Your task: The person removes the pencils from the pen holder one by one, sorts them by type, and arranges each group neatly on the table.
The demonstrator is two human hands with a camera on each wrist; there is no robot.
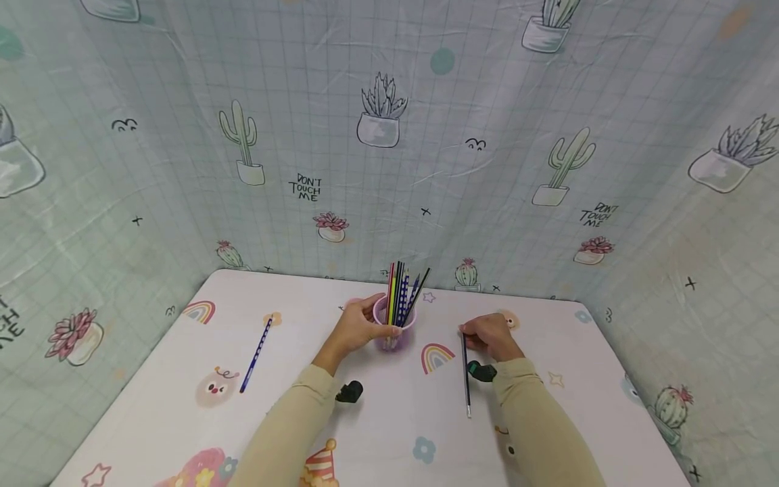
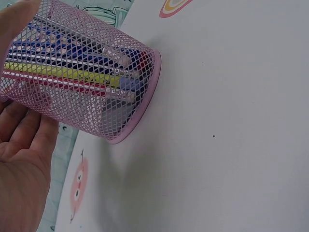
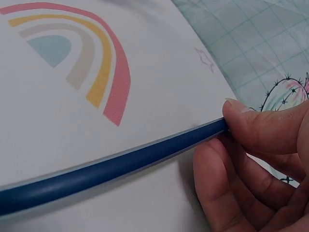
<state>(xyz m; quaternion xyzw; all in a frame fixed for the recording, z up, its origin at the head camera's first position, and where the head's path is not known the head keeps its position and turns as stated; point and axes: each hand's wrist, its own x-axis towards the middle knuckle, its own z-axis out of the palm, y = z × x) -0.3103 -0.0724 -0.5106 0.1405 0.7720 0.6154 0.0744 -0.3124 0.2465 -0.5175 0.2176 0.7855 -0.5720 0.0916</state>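
Note:
My left hand (image 1: 360,325) grips a pink mesh pencil cup (image 2: 87,72) near its top, thumb on one side and fingers on the other. Several pencils (image 1: 402,297) stand in the cup, among them yellow, red, black and blue dotted ones. To the right, my right hand (image 1: 491,335) pinches one end of a dark blue pencil (image 3: 111,169) between thumb and fingers. That pencil points toward the table's near side in the head view, its far end showing a silvery tip. The left hand's fingertips are partly hidden behind the cup.
A blue dotted pencil (image 1: 256,355) lies on the left of the white patterned table (image 1: 377,433). Behind the table and at both sides hangs a cloth (image 1: 426,176) printed with cacti. A dark wrist camera (image 1: 482,371) shows beside the right sleeve.

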